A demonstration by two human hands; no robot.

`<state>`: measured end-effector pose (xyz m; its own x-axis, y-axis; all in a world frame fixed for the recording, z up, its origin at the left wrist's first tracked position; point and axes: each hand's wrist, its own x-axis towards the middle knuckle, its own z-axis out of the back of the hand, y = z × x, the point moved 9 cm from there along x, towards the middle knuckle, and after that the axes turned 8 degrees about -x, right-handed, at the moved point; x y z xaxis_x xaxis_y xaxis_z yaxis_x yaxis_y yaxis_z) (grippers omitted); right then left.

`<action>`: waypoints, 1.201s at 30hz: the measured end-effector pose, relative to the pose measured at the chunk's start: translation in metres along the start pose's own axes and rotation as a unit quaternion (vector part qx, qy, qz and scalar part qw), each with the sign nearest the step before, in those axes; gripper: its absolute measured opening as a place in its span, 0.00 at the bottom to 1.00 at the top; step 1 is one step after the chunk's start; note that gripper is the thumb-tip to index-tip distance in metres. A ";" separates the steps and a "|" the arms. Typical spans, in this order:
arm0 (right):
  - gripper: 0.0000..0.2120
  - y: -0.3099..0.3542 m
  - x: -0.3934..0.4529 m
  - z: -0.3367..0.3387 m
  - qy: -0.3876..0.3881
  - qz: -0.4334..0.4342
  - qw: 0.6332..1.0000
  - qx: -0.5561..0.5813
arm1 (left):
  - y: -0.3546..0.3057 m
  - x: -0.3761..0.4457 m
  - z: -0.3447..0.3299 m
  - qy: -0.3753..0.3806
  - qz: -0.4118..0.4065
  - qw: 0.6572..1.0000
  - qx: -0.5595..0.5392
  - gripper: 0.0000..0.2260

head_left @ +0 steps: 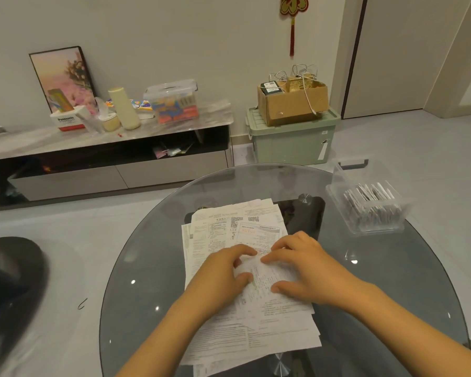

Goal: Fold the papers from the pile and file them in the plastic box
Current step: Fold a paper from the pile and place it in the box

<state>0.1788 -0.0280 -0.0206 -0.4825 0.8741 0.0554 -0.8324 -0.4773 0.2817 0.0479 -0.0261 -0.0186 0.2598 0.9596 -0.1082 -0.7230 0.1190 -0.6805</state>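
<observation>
Papers in the pile lay mid-table on the glass table, long axis running away from the person, many seemingly unfolded. Left hand and right hand, fingers curled, pinched one slip atop it, mid-fold by my judgement. Far right, the plastic box held a row of upright folded slips.

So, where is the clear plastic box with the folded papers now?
In the head view, the plastic box stands at the glass table's far right edge, right of the paper pile.
</observation>
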 end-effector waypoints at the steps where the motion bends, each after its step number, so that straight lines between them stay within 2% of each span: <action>1: 0.25 0.002 -0.001 0.001 -0.001 0.004 1.000 0.022 | 0.002 -0.001 0.004 -0.026 0.013 0.999 -0.036 0.14; 4: 0.26 0.008 -0.003 0.003 -0.003 0.021 0.999 0.047 | 0.008 -0.002 0.008 -0.083 0.055 0.984 -0.145 0.15; 7: 0.29 0.013 -0.003 -0.001 0.002 0.031 0.999 0.038 | 0.014 -0.003 0.003 -0.084 0.099 0.965 -0.226 0.19; 9: 0.25 0.014 -0.002 -0.001 -0.021 0.033 0.998 0.044 | 0.016 -0.005 -0.001 -0.071 0.121 0.954 -0.265 0.19; 12: 0.10 0.002 -0.004 0.008 -0.060 -0.028 0.992 0.106 | 0.016 -0.006 -0.002 -0.068 0.132 0.948 -0.282 0.14; 17: 0.04 -0.014 -0.006 0.007 -0.048 -0.120 0.968 0.215 | 0.007 -0.008 0.006 -0.094 0.096 0.950 -0.281 0.11; 21: 0.04 -0.028 -0.006 -0.002 -0.042 -0.182 0.946 0.266 | 0.000 -0.009 0.002 -0.094 0.059 0.965 -0.238 0.13; 26: 0.13 -0.034 -0.006 -0.013 -0.023 -0.213 0.944 0.250 | -0.012 -0.006 -0.011 -0.070 0.011 0.980 -0.187 0.18; 29: 0.25 -0.030 -0.003 -0.012 -0.016 -0.193 0.963 0.186 | -0.019 -0.003 -0.020 -0.035 -0.053 0.997 -0.045 0.22; 31: 0.30 -0.026 -0.003 -0.009 -0.026 -0.171 0.976 0.132 | -0.020 -0.001 -0.028 -0.008 -0.087 0.995 0.055 0.23; 34: 0.22 -0.021 -0.003 0.001 -0.054 -0.133 0.989 0.048 | -0.021 0.004 -0.033 0.014 -0.129 0.983 0.129 0.19; 36: 0.17 -0.016 -0.003 0.002 -0.043 -0.104 0.994 0.014 | -0.022 0.007 -0.032 0.017 -0.147 0.978 0.148 0.17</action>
<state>0.1942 -0.0228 -0.0231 -0.2753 0.9585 0.0738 -0.9030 -0.2841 0.3222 0.0858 -0.0296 -0.0276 0.5006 0.8650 0.0333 -0.7665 0.4608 -0.4473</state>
